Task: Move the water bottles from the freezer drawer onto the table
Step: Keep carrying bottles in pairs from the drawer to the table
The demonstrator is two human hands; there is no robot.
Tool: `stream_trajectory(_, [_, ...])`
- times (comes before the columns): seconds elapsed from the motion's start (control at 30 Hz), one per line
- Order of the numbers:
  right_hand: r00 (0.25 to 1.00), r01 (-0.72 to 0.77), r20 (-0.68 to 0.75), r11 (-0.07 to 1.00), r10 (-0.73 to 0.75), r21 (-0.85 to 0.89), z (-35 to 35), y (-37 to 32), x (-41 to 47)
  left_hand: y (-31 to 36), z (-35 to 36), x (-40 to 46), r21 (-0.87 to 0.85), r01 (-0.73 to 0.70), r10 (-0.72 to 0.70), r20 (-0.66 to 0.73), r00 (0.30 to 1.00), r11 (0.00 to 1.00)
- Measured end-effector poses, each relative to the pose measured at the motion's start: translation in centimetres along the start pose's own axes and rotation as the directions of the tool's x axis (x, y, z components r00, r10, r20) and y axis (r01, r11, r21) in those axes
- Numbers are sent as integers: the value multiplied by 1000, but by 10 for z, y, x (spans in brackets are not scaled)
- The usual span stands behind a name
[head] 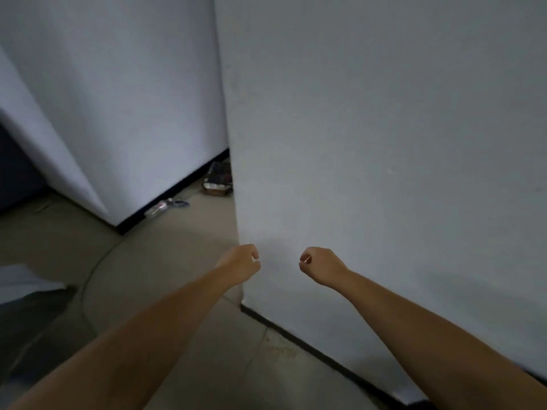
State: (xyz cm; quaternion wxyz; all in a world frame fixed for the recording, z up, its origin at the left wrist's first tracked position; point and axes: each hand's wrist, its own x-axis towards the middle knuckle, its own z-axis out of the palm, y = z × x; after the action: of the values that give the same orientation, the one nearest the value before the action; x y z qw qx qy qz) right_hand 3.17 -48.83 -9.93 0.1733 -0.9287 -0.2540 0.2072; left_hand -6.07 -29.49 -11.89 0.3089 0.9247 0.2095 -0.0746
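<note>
A broad white plaster wall (384, 143) with a dark skirting strip fills the space ahead of and to the right of your hands, its outer corner standing just beyond your left knuckles. Past that corner, ahead and to the left, a second white wall panel (133, 99) runs back, and pale beige floor tiles (165, 261) spread under and to the left of both forearms. Farther ahead of your left hand, on the floor beside the corner, lies one small dark-and-brown box-like object (217, 180), too blurred to name, and just left of it one scrap of clear and blue litter (167, 206). Your left hand (241, 260) and your right hand (321, 264), two in all, are both curled into loose fists and hold nothing, side by side with a gap between. No water bottle, freezer drawer or table shows: the count of each here is zero, so which way they lie, how they're oriented and which hand is nearer cannot be told. You likely need to turn and find the freezer first.
</note>
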Motion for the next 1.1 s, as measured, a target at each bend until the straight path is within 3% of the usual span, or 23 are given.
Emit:
stream_trajectory(0.1, [985,145,104,989,-140,-38,17,-35,18,-38,-11,-30,7,144,-142,-105,984,990])
stream_trajectory(0.2, [933,307,221,949,-285,-70,42,-71,25,-73,-14,-74,-55,325,-329,-188,926,944])
stream_trajectory(0.3, [837,477,348,875,-423,-83,68,-107,19,-97,-5,-128,-146,487,-509,-233,829,861])
stream_trajectory(0.47, [654,692,487,719,-579,-74,117,-148,-13,-110,34,-216,-322,643,-719,-273,639,694])
stream_trajectory(0.6, [472,824,592,565,-653,-33,157,-183,-66,-111,66,-297,-424,705,-822,-285,492,569])
stream_trajectory(0.7, [329,899,652,438,-684,6,183,-211,-116,-112,75,-362,-489,736,-881,-327,343,468])
stream_trajectory(0.87, [151,951,708,297,-690,87,218,-257,-201,-118,85,-456,-585,733,-922,-355,152,346])
stream_trajectory(1.1, [-49,978,756,122,-653,169,284,-315,-326,-138,111,-587,-664,724,-955,-297,-26,187])
